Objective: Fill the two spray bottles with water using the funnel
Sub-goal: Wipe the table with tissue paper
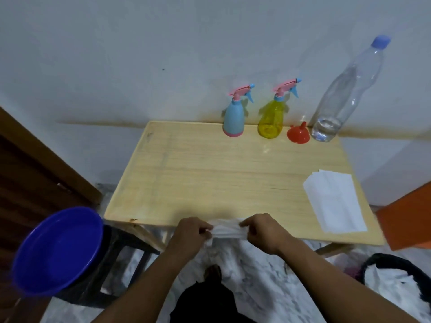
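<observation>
Two spray bottles, one blue (pixel 234 118) and one yellow (pixel 271 118), stand capped at the back of the surface (pixel 198 178), with the red funnel (pixel 298 134) lying mouth-down beside them and the clear water bottle (pixel 345 94) next along, all lined up within easy reach for pouring. Both hands work at the near edge: the left hand (pixel 191 230) and right hand (pixel 261 229) each pinch an end of a bunched white tissue (pixel 227 230), probably readying it to wipe spills. More tissues (pixel 333 199) lie to the right.
</observation>
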